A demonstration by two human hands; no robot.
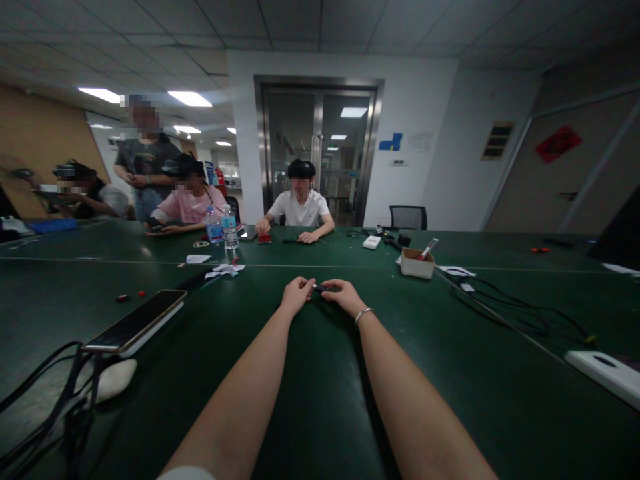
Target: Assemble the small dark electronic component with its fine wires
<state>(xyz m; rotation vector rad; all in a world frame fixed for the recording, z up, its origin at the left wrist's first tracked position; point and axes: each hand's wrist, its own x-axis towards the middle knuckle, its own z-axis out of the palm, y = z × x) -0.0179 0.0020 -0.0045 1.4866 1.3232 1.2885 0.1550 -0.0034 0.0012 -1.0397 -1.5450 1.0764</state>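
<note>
Both my arms reach forward over the green table (320,373). Between my hands is a small dark, slim object (324,289) with a paler, shiny end on the left; its exact kind is too small to make out. My left hand (297,295) pinches the pale end between thumb and fingertips. The dark end is gripped by my right hand (345,296), whose fingers partly cover it. A silver bracelet (363,317) circles my right wrist.
At left lie a phone (137,323), black cables (65,400) and a white mouse-like object (116,380). Water bottles (229,230) and paper scraps (225,271) stand beyond. A small box (417,264) and more cables (505,307) sit right. Several people are across the table.
</note>
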